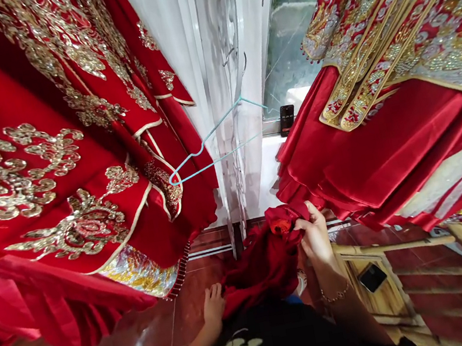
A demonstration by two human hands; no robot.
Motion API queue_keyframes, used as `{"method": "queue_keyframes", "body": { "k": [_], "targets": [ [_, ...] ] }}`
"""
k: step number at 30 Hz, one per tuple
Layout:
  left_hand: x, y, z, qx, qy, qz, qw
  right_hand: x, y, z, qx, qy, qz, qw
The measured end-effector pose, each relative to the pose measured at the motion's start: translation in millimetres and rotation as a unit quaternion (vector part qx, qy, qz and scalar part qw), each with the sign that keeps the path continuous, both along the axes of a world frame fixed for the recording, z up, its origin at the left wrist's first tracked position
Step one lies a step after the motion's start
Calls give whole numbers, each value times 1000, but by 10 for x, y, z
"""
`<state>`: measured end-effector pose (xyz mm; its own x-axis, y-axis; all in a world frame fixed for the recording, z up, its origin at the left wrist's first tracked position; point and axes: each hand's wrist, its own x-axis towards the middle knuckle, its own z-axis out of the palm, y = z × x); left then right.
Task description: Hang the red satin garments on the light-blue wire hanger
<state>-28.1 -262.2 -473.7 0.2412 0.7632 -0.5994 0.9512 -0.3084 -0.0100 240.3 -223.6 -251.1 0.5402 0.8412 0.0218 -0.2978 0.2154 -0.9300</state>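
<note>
A bunched, dark red garment (260,265) hangs in front of my body, with a brighter orange-red patch near its top. My right hand (316,234) pinches its upper right edge between thumb and fingers. Lower down, my left hand (214,304) is at the cloth's left edge with its fingers curled in; folds hide part of the grip. Ahead of both hands, a light blue wire hanger (204,145) hangs with no garment on it.
Red gowns with gold beading hang at the left (99,207) and at the right (370,155). Between them is a white metal frame (237,154). A phone (287,119) leans by the window. Another phone (372,277) lies on a bamboo chair (391,246) at the lower right.
</note>
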Motion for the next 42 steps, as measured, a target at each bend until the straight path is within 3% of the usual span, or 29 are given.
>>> {"method": "queue_keyframes", "body": {
  "k": [5,12,18,24,29,34,39,42],
  "targets": [
    [-72,-20,-82,0,-26,29,999,24,33,-16,2,-2,9,1000],
    [-259,73,-172,29,-119,128,984,67,85,-23,-5,10,8,1000],
    [-425,363,50,139,-182,257,939,72,120,-67,6,-1,7,1000],
    [-284,469,325,142,-291,315,892,35,148,-87,0,34,-10,999],
    [-130,642,468,181,-423,379,803,4,93,-99,-3,39,-7,999],
    [-254,830,626,214,-507,477,686,23,20,-57,-2,52,-15,999],
    [-388,880,750,92,-595,573,556,92,-46,-57,4,48,-19,999],
    [-359,838,860,0,-635,599,488,79,-70,-87,18,28,-24,999]
  ]
}}
